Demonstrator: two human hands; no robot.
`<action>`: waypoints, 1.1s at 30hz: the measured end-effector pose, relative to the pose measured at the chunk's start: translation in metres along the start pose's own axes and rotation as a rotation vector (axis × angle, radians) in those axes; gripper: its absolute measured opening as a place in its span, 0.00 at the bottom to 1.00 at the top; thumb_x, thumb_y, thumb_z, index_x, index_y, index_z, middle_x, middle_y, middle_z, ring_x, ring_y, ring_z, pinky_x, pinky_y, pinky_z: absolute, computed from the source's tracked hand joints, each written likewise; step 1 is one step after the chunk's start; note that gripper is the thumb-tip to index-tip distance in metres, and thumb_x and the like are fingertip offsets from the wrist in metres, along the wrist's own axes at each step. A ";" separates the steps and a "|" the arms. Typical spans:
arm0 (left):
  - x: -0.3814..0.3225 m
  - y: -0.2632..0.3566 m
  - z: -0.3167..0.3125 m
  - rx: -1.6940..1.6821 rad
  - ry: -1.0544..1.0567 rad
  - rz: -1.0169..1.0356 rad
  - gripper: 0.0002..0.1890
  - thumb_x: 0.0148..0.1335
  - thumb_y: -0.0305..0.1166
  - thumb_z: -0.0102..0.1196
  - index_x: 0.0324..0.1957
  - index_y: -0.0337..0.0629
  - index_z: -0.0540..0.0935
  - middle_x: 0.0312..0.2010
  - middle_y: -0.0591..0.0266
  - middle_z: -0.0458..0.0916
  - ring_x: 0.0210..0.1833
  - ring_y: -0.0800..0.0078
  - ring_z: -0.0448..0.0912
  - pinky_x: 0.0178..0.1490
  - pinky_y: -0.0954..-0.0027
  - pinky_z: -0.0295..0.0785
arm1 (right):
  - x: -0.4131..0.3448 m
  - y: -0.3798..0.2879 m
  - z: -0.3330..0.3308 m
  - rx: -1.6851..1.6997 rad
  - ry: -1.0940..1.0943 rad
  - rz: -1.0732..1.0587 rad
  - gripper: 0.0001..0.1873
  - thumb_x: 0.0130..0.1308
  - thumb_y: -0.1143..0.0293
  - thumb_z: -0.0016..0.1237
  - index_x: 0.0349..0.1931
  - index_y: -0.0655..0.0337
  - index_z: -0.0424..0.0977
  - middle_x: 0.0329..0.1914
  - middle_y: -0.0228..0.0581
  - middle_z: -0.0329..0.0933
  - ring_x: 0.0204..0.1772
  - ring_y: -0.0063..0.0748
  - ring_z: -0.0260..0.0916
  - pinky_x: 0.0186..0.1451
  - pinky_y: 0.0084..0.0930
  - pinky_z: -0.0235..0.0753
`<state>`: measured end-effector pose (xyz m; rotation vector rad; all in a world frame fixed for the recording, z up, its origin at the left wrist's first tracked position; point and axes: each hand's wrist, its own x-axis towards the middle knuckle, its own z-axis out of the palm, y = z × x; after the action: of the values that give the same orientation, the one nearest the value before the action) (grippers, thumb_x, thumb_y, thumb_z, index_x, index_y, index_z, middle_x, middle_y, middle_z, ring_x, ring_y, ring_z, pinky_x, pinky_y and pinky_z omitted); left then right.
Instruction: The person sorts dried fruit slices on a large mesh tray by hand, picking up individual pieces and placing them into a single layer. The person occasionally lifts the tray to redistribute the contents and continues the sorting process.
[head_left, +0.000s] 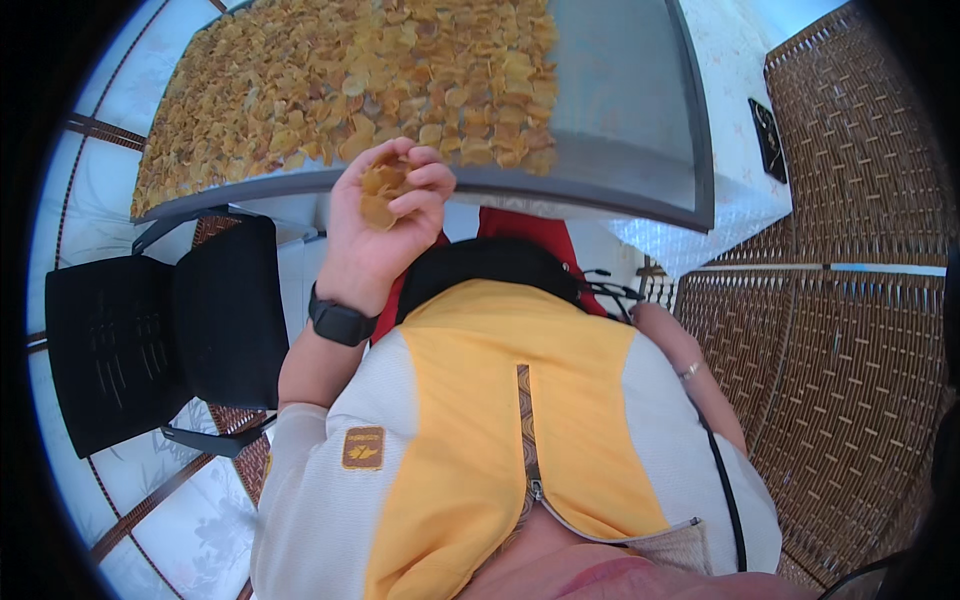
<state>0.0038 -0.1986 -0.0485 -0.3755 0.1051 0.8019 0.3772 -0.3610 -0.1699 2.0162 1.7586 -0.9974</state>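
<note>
My left hand (386, 217) is raised, palm up, at the near edge of a mesh screen with a dark grey frame (585, 199). Its fingers curl around a few thin amber dried slices (380, 191). Many more dried slices (360, 82) cover the left and middle of the screen, laid in overlapping rows towards the right. Bare grey mesh (630, 97) shows beyond them. My right hand (651, 316) hangs low at my side, by several black cables (615, 289) at my waist. Its fingers are mostly hidden, so their grip is unclear.
The screen lies on a table with a pale cover (739, 172), whose corner hangs down at right. A dark phone-like slab (767, 141) lies near that table's edge. Black chairs (225, 315) stand at left. A woven brown partition (862, 150) borders the right side.
</note>
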 end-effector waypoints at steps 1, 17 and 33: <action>0.011 0.000 0.004 0.011 -0.016 -0.006 0.04 0.60 0.28 0.47 0.31 0.38 0.72 0.31 0.62 0.67 0.33 0.72 0.66 0.21 0.80 0.61 | -0.009 -0.002 -0.017 -0.077 0.023 -0.054 0.22 0.65 0.57 0.41 0.29 0.71 0.77 0.30 0.60 0.76 0.40 0.58 0.74 0.46 0.44 0.72; 0.152 0.000 0.043 0.010 -0.196 0.100 0.22 0.67 0.32 0.31 0.59 0.35 0.68 0.60 0.46 0.66 0.63 0.53 0.64 0.68 0.53 0.60 | 0.055 -0.163 -0.277 0.372 0.646 -0.937 0.06 0.57 0.77 0.54 0.36 0.64 0.78 0.27 0.34 0.73 0.27 0.19 0.66 0.32 0.17 0.68; 0.149 0.006 0.036 0.088 -0.116 0.205 0.23 0.67 0.35 0.32 0.60 0.37 0.68 0.61 0.52 0.67 0.64 0.62 0.65 0.67 0.62 0.60 | 0.130 -0.198 -0.272 0.562 0.359 -0.767 0.06 0.56 0.73 0.57 0.31 0.64 0.75 0.28 0.29 0.73 0.29 0.15 0.67 0.30 0.15 0.68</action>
<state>0.1008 -0.0801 -0.0511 -0.2359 0.0706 1.0159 0.2758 -0.0516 -0.0157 1.8980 2.8214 -1.5588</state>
